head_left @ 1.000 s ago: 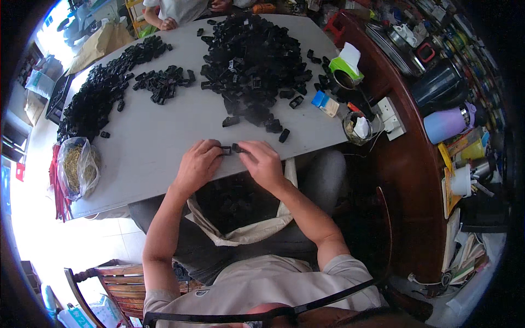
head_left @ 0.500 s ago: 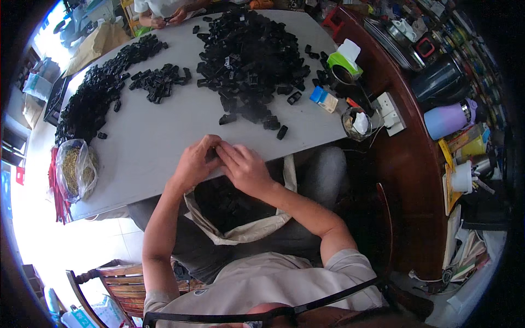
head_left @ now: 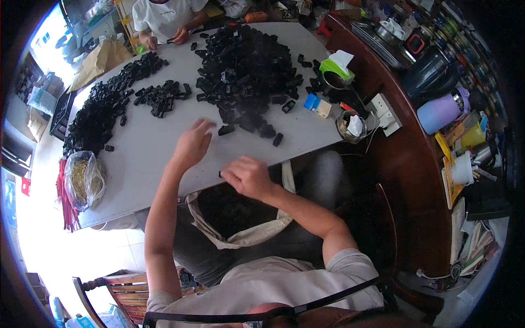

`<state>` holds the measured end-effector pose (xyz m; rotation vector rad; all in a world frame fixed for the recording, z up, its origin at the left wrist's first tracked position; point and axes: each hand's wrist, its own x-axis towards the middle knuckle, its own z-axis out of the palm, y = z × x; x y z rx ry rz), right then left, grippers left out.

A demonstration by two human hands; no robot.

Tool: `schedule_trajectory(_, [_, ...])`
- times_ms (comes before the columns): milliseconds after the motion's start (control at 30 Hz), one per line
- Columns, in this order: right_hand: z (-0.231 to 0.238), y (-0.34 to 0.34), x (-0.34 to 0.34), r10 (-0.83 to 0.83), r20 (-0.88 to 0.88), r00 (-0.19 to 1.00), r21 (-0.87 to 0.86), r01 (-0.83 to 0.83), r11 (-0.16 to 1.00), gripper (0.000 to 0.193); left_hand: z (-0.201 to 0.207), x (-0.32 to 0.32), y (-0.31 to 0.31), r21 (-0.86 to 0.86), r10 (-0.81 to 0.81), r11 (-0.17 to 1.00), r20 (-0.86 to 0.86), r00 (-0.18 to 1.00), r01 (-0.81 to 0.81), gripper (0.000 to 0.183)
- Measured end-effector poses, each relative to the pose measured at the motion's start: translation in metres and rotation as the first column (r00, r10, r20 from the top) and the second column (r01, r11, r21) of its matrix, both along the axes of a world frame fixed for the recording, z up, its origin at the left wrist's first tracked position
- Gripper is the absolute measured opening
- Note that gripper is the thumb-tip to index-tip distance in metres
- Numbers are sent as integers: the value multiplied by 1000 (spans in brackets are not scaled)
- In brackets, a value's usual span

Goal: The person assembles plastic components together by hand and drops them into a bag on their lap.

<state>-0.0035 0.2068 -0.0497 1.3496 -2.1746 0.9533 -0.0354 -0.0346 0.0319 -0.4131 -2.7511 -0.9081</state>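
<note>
Over the near part of the grey table (head_left: 158,164), my left hand (head_left: 192,146) is raised with fingers stretched toward the large heap of small black plastic parts (head_left: 246,65). Nothing shows in it, and the nearest loose black part (head_left: 226,130) lies just beyond its fingertips. My right hand (head_left: 249,177) is closed above the table's front edge. A small dark piece, apparently a black plastic part (head_left: 220,174), pokes out at its fingertips; most of it is hidden. Below, a pale cloth sack (head_left: 257,236) stands open at my lap, with dark contents hard to make out.
A smaller black cluster (head_left: 162,97) and a long black pile (head_left: 98,112) lie at left, beside a clear bag of yellowish bits (head_left: 86,183). To the right stand a glass jar (head_left: 350,127), a small blue-white box (head_left: 317,105) and a power strip (head_left: 385,113). Another person (head_left: 169,22) sits opposite.
My hands, together half a second ago, have parted. The left has moved up toward the heap; the right has stayed near the table edge, with a dark piece at its fingertips.
</note>
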Motion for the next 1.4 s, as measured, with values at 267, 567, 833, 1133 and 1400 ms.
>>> schedule_trajectory(267, [41,-22,-45,-388,-21,922,32,388,921,24,-16,-47,18,-233,27,971,-90,996,-48,38])
schedule_trajectory(567, [37,9,-24,-335,134,933,-95,349,932,14,-18,-18,2,-68,48,997,22,999,-46,29])
schedule_trajectory(833, [36,15,-25,-347,217,913,-47,364,930,20,-11,7,11,51,10,999,84,996,-15,34])
schedule_trajectory(1133, [38,11,-16,-273,129,953,16,273,962,28,-9,10,15,84,11,996,118,993,-21,29])
schedule_trajectory(1400, [50,3,-35,-308,82,948,-103,315,943,33,-19,7,15,130,30,991,87,996,-41,17])
